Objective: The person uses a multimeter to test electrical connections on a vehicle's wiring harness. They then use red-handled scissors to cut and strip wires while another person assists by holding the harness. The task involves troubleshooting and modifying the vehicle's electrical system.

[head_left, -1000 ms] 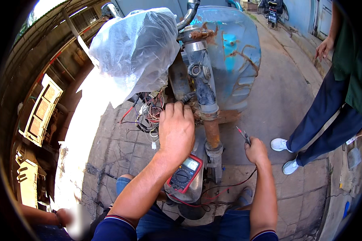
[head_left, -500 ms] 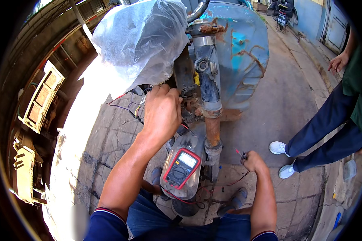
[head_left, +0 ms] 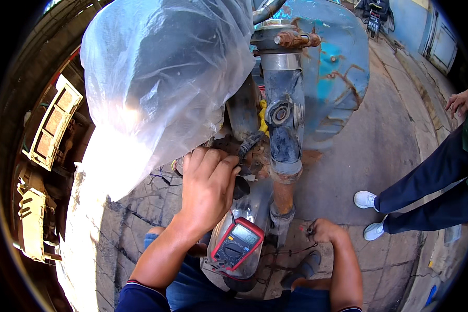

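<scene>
Multimeter (head_left: 238, 243) in a red-rimmed dark plastic case lay, display active, on the shiny curved metal mudguard (head_left: 255, 204) at lower centre, apparently set up. The bare left hand (head_left: 208, 182), fingers half curled, partly covered thin coloured wires (head_left: 174, 166) left of centre, any grip hidden. The bare right hand (head_left: 326, 231), closed round a dark, red-tipped test probe (head_left: 310, 230) at lower right, was well apart from them, so contact seemed left to make.
</scene>
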### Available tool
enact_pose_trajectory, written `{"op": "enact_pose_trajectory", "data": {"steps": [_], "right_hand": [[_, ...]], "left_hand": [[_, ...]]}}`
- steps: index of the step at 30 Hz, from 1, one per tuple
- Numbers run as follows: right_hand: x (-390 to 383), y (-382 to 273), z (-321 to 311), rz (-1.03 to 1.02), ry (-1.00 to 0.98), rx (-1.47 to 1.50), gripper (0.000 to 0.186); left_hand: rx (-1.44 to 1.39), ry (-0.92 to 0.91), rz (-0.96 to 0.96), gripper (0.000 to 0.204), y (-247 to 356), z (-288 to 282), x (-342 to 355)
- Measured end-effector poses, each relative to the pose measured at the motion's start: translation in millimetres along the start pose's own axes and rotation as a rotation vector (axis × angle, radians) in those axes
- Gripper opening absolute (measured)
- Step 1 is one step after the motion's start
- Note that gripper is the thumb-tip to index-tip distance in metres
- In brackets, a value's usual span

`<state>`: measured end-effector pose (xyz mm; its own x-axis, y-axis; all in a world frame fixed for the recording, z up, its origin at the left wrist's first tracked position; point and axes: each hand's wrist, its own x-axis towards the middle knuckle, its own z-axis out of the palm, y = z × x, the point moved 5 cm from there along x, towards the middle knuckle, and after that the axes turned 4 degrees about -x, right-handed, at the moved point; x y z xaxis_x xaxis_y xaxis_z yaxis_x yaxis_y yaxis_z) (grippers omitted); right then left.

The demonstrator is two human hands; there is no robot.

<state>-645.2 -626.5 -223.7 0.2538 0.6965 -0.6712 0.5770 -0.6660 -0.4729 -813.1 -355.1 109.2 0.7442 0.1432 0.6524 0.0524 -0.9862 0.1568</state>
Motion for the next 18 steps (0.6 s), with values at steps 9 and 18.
{"op": "enact_pose_trajectory", "data": {"steps": [9, 18], "right_hand": [[-25.2, -2.5, -33.1, 0.018, 0.219, -0.044, 0.035], [-164.9, -205.0, -164.0, -0.482, 0.838, 0.481, 0.011]], "left_hand": [[-0.082, -0.042, -0.004, 0.025, -1.3, -0.4, 2.0], [-0.069, -0.084, -0.066, 0.032, -10.1, 1.3, -17.0]]}}
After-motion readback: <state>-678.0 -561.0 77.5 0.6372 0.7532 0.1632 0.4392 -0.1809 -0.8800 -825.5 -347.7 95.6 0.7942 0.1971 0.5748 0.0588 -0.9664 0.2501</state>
